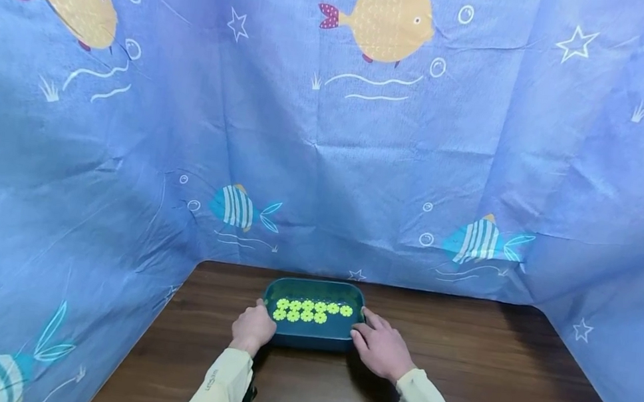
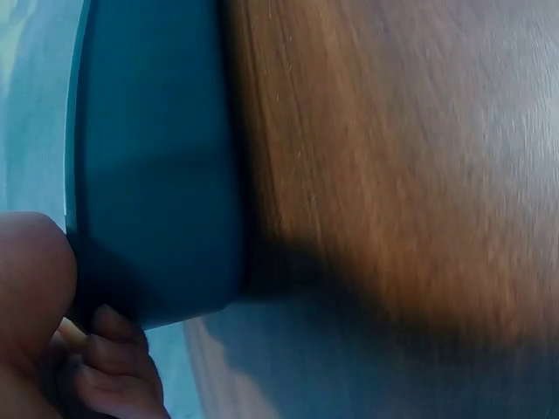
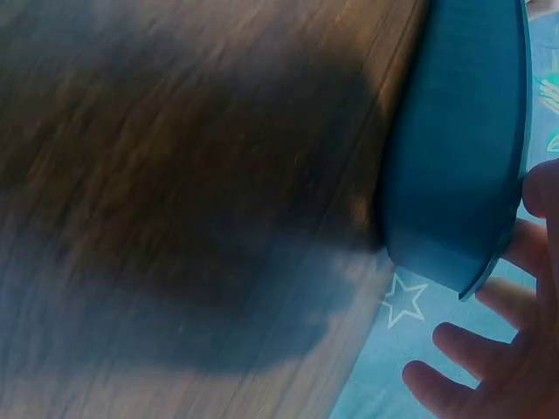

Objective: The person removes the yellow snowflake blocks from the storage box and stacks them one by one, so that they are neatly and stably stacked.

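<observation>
A dark teal rectangular tray (image 1: pixel 310 342) stands on the wooden table in the head view. Several yellow-green flower-shaped pieces (image 1: pixel 306 316) lie in two rows inside it. At the tray's left side, my left hand (image 1: pixel 254 327) grips the rim; in the left wrist view its fingers (image 2: pixel 118 362) curl beside the tray's corner. My right hand (image 1: pixel 382 350) holds the right rim between thumb and forefinger. The right wrist view has its other fingers (image 3: pixel 472 349) spread apart from the tray wall (image 3: pixel 458 131).
The brown wooden table (image 1: pixel 470 373) extends around the tray on both sides and in front. A blue curtain (image 1: pixel 398 170) with printed fish and stars encloses the table at the back, left and right.
</observation>
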{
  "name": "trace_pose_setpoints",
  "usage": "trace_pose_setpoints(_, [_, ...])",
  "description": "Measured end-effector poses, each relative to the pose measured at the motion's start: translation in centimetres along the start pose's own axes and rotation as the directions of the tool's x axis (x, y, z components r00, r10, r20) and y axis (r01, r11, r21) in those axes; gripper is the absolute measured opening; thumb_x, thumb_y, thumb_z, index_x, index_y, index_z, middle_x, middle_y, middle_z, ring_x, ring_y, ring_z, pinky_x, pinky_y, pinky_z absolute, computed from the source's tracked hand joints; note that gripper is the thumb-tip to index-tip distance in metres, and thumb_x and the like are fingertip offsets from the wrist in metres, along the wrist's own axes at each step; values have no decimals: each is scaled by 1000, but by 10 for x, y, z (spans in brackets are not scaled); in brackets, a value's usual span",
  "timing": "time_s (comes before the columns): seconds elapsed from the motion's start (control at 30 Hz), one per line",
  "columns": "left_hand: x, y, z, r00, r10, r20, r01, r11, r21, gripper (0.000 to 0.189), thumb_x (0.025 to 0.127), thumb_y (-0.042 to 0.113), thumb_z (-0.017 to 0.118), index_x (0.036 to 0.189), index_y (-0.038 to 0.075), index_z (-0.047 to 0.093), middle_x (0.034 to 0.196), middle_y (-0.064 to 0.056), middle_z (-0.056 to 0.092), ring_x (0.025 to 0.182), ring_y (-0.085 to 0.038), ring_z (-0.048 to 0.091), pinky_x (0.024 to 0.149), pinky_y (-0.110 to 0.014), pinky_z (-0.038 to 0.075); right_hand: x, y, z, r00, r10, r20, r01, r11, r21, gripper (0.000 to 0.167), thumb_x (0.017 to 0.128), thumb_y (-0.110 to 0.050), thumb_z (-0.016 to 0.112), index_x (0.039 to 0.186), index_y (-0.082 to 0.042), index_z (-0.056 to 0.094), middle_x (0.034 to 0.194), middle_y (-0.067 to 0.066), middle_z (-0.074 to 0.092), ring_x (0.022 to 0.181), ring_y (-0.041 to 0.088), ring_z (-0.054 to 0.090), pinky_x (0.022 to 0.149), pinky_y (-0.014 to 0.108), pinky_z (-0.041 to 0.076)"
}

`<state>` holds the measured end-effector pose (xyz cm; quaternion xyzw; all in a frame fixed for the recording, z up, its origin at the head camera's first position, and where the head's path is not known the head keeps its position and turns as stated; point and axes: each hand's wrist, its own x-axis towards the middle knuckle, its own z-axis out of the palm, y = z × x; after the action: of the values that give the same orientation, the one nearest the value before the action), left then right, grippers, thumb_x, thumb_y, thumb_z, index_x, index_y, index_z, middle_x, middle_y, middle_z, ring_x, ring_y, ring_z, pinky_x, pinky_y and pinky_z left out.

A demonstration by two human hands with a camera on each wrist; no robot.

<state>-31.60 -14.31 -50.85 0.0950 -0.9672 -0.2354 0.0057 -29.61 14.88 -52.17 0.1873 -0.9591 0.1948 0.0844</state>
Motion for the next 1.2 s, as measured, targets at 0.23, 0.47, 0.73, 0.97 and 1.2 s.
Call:
trace_pose_setpoints(0.23, [0, 15, 6, 1000, 4, -15, -5, 1000, -28, 64, 91, 15, 60, 149, -6, 43, 105, -27, 71, 82, -37, 70, 68, -51, 56, 0, 8, -1, 997, 57, -46, -60, 996, -62, 31, 102, -33, 57, 113, -11, 76, 149, 15, 53, 128, 42, 55, 99, 62, 46])
trace_pose_setpoints(0.47, [-2, 24, 14, 999, -5, -38, 1, 995, -104, 61, 92, 14, 58, 149, -2, 46, 105, -27, 71, 78, -39, 68, 62, -51, 54, -1, 14, 2, 987, 58, -151, -77, 989, -124, 30, 101, -30, 57, 100, -8, 77, 140, 16, 59, 118, 42, 60, 93, 60, 49])
trace_pose_setpoints(0.73, [-1, 30, 24, 995, -59, -83, 43, 983, -181, 51, 91, 14, 59, 141, 3, 57, 117, -25, 70, 90, -40, 69, 71, -55, 55, 15, 4, -9, 979, 52, -198, -98, 968, -231, 28, 90, -28, 67, 104, -5, 74, 108, 17, 66, 99, 40, 57, 84, 55, 45])
trace_pose_setpoints(0.97, [0, 37, 25, 989, -102, -106, 85, 983, -160, 48, 88, 15, 65, 135, 6, 63, 113, -22, 71, 91, -40, 68, 73, -56, 54, 47, -11, -16, 995, 23, -96, -40, 983, -179, 20, 85, -21, 73, 99, -7, 76, 94, 11, 72, 84, 33, 64, 77, 51, 52])
trace_pose_setpoints(1.2, [-2, 40, 29, 984, -129, -122, 104, 976, -192, 51, 86, 14, 66, 137, 7, 63, 115, -22, 71, 90, -41, 68, 73, -56, 55, 65, -22, -7, 967, 123, 223, -125, 992, -5, 34, 93, -19, 60, 122, -6, 72, 121, 16, 72, 96, 31, 70, 78, 51, 56])
